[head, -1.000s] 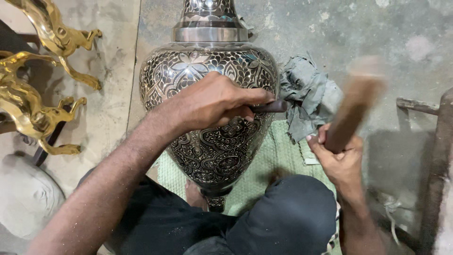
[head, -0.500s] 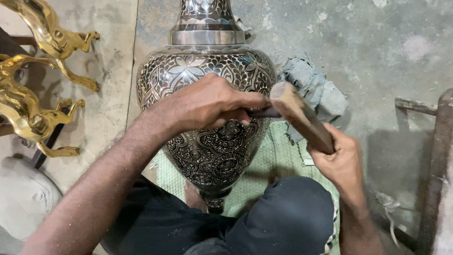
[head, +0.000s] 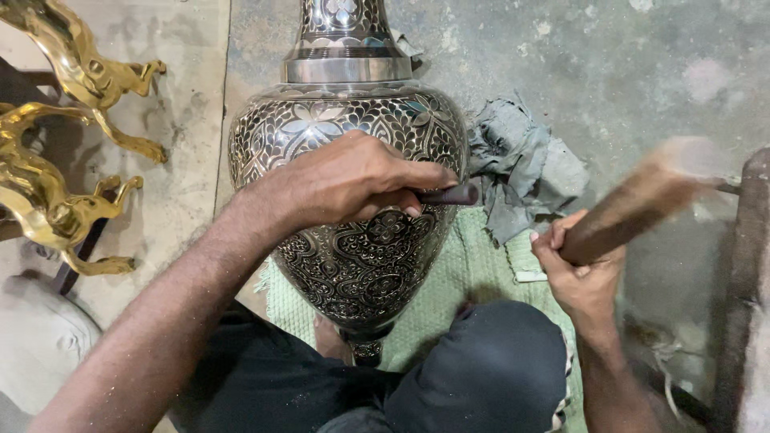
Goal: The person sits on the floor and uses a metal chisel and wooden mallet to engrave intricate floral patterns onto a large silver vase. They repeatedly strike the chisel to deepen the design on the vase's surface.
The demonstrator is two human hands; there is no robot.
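A large engraved metal vase [head: 353, 128] with black-and-silver floral patterns lies on its side between my legs, its neck pointing away from me. My left hand [head: 353, 180] rests on the vase's belly and grips a short dark chisel [head: 449, 195], whose end sticks out to the right. My right hand [head: 581, 269] holds a wooden mallet [head: 642, 204] by the handle. The mallet is blurred and raised to the right, apart from the chisel's end.
Shiny golden animal figurines [head: 72, 136] stand at the left on the concrete floor. A crumpled grey rag [head: 521, 168] lies right of the vase. A green cloth [head: 457, 293] is under the vase. A dark rusty bar [head: 746, 305] runs along the right edge.
The mallet came down onto the chisel's end half a second ago and has now swung back up to the right. My left hand and the vase stayed put.
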